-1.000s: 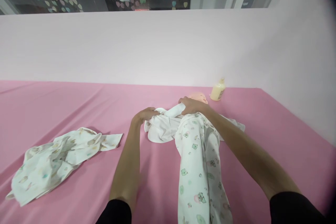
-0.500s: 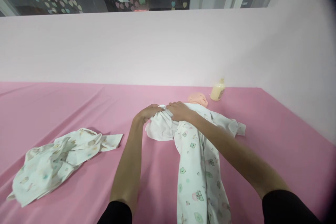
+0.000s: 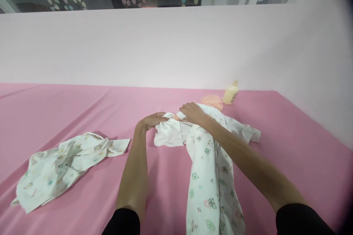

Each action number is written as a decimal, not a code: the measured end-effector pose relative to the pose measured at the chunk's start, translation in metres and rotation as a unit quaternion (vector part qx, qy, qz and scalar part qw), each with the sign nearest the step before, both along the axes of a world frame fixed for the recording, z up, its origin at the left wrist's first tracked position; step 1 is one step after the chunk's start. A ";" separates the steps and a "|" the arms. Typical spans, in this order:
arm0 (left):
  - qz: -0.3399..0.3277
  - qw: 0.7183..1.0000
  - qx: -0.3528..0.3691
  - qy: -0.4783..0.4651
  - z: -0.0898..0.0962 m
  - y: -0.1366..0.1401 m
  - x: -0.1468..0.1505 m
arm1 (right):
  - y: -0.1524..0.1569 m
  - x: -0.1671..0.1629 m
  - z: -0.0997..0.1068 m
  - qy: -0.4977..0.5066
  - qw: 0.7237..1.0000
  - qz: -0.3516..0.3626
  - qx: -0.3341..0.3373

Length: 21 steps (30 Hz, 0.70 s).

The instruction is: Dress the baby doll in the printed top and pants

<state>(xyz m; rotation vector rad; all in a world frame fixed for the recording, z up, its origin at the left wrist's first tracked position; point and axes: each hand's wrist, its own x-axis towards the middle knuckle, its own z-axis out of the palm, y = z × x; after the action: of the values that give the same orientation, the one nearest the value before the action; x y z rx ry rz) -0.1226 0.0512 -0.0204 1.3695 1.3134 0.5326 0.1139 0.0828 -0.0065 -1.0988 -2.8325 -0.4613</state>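
A baby doll [image 3: 212,101] lies on its back on the pink-covered desk [image 3: 68,110], its smooth, peach plastic head toward the far wall. It wears a soft white sleepsuit [image 3: 211,176] printed with small green and pink animal shapes; the long legs of the suit run limp and flat toward the camera. One sleeve spreads out to the right in a crumpled end, and the other sleeve [image 3: 168,136] bunches to the left in rounded folds.

The left hand [image 3: 151,120] lies on that bunched sleeve, its fingers curled together and clamped on the cloth at its upper edge. The right hand [image 3: 193,113] rests just beside it at the doll's shoulder, fingers bent down and closed on the cloth of the sleeve there. Both forearms are bare, ending in dark cuffs near the camera.

Near the doll's head stands a small cream-coloured plastic bottle [image 3: 230,94], tilted slightly, close to the pale wall. Well apart to the left lies a rumpled printed cloth garment [image 3: 63,165], thin and creased, spread loosely on the smooth pink cover.
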 end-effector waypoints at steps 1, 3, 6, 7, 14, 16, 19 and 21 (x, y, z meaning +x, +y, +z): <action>-0.001 1.000 0.002 -0.002 0.000 0.000 -0.002 | 0.001 0.001 0.000 0.001 1.000 -0.001 0.005; -0.004 1.000 0.004 -0.013 0.001 -0.001 -0.004 | 0.001 0.004 0.000 0.009 1.000 -0.006 0.015; -0.007 0.999 0.007 -0.031 0.002 -0.002 -0.006 | 0.003 0.008 0.000 0.026 0.999 -0.017 0.032; -0.007 0.999 0.007 -0.033 0.002 -0.002 -0.007 | 0.003 0.008 0.000 0.029 0.999 -0.020 0.033; -0.024 0.999 0.008 -0.042 -0.006 0.003 -0.013 | 0.003 0.009 -0.003 0.046 0.997 -0.027 0.047; -0.030 0.998 0.004 -0.050 -0.010 0.005 -0.016 | 0.003 0.009 -0.004 0.048 0.997 -0.033 0.053; -0.031 0.998 0.005 -0.061 -0.014 0.006 -0.019 | 0.003 0.008 -0.006 0.048 0.996 -0.043 0.056; -0.030 0.997 0.008 -0.069 -0.015 0.006 -0.020 | 0.003 0.007 -0.006 0.051 0.996 -0.051 0.057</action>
<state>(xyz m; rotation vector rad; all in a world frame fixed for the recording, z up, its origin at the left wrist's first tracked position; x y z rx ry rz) -0.1423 0.0567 -0.0357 1.3568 1.1541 0.5875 0.1212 0.0856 -0.0122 -1.2118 -2.6370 -0.5501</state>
